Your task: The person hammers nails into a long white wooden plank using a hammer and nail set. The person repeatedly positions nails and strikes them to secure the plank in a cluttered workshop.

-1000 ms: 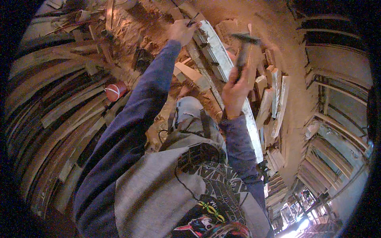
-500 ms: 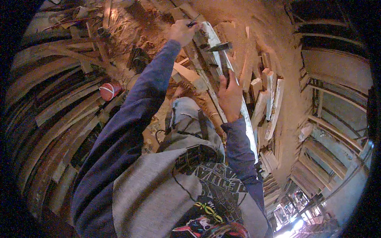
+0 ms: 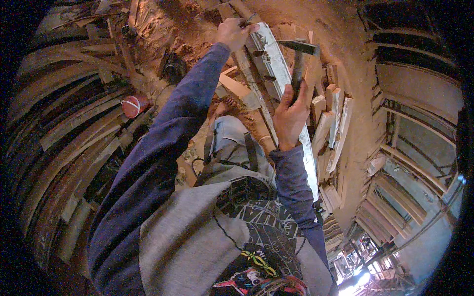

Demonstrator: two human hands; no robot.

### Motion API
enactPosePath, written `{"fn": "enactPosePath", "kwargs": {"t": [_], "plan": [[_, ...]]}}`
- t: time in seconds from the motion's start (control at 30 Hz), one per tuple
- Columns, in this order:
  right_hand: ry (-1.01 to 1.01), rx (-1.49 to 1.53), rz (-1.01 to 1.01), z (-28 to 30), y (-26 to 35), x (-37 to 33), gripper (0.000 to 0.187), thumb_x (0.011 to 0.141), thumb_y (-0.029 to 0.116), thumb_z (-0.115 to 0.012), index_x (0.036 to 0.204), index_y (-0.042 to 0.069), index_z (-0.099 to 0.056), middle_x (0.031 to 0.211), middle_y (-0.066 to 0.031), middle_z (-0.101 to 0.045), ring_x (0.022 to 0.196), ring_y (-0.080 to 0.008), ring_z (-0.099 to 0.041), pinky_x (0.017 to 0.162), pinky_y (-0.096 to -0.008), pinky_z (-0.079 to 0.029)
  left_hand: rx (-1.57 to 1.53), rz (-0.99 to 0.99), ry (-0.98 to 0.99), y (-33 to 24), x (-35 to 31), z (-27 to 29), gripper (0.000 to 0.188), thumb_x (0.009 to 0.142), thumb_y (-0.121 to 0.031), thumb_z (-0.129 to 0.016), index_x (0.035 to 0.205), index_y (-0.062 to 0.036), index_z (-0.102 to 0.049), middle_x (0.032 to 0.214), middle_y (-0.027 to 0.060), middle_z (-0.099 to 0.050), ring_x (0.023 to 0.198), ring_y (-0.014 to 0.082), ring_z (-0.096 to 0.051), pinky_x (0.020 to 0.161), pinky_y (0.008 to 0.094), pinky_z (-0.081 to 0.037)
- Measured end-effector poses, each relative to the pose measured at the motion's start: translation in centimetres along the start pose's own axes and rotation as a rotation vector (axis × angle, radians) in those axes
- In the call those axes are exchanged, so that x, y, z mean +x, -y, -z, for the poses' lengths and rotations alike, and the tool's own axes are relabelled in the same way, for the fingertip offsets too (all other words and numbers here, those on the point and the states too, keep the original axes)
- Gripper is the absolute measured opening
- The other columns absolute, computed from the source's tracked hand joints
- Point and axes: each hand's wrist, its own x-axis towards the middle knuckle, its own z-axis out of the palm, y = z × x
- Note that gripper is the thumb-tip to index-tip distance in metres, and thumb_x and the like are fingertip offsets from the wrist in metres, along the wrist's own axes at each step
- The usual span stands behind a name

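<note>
A hammer (image 3: 297,70) with a dark head is in my right hand (image 3: 290,117), whose fingers close round the handle. Its head is raised beside a long wooden beam (image 3: 274,52) with a white, sunlit face that runs from upper centre down past my right forearm. At the beam's far end my left hand (image 3: 235,33) is closed. A thin dark piece pokes out by its fingertips, too small for me to name. Dark slots or notches show along the beam's shaded side.
Several cut timber offcuts (image 3: 330,133) lie right of the beam. Left of me are stacked long boards (image 3: 81,143) and a red bucket (image 3: 132,106). Loose wood pieces (image 3: 239,89) lie near my bare foot (image 3: 224,106). More planks (image 3: 402,197) lean along the right.
The hammer has swung up and right, away from the beam, with my right hand tilting along. My left hand has shifted slightly farther up and right at the beam's end.
</note>
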Motion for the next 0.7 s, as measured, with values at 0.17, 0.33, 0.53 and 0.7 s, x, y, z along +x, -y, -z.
{"fn": "enactPosePath", "kwargs": {"t": [0.17, 0.33, 0.53, 0.7], "plan": [[0.235, -0.114, -0.089, 0.0, -0.3, 0.3, 0.053, 0.103, 0.04, -0.046, 0.133, -0.003, -0.053, 0.118, -0.0304, -0.063, 0.107, -0.0472, -0.062, 0.087, -0.0503, -0.051, -0.102, 0.026, 0.047, -0.6, -0.5, 0.7, 0.043, 0.086, -0.044, -0.067, 0.097, -0.0028, -0.074, 0.092, 0.022, -0.072, 0.087, 0.0395, -0.069, 0.083, 0.0471, -0.055], [0.015, 0.022, -0.021, 0.2, 0.0, 0.7, 0.053, 0.103, 0.041, -0.046, 0.133, -0.003, -0.053, 0.117, -0.031, -0.063, 0.106, -0.0483, -0.061, 0.087, -0.0507, -0.051, -0.005, -0.05, -0.032, -0.7, -0.2, 0.4, 0.053, 0.083, -0.056, -0.068, 0.097, -0.0058, -0.075, 0.088, 0.0206, -0.071, 0.086, 0.0385, -0.07, 0.08, 0.0473, -0.055], [0.329, -0.187, -0.106, 0.1, 0.5, -0.3, 0.049, 0.103, 0.039, -0.046, 0.134, 0.001, -0.053, 0.114, -0.032, -0.063, 0.099, -0.0505, -0.062, 0.081, -0.0529, -0.051, -0.126, -0.014, 0.018, -0.6, -0.3, 0.7, 0.06, 0.081, -0.063, -0.068, 0.096, -0.006, -0.076, 0.086, 0.0211, -0.071, 0.087, 0.0379, -0.07, 0.08, 0.0472, -0.055], [0.085, -0.081, 0.027, 0.0, 0.4, -0.5, 0.052, 0.103, 0.039, -0.048, 0.135, -0.002, -0.052, 0.119, -0.0308, -0.063, 0.107, -0.0481, -0.062, 0.089, -0.0492, -0.051, -0.028, 0.082, 0.088, -0.9, -0.2, 1.0, 0.058, 0.082, -0.062, -0.068, 0.095, -0.0056, -0.076, 0.087, 0.0222, -0.07, 0.088, 0.0388, -0.069, 0.08, 0.0471, -0.054]]}}
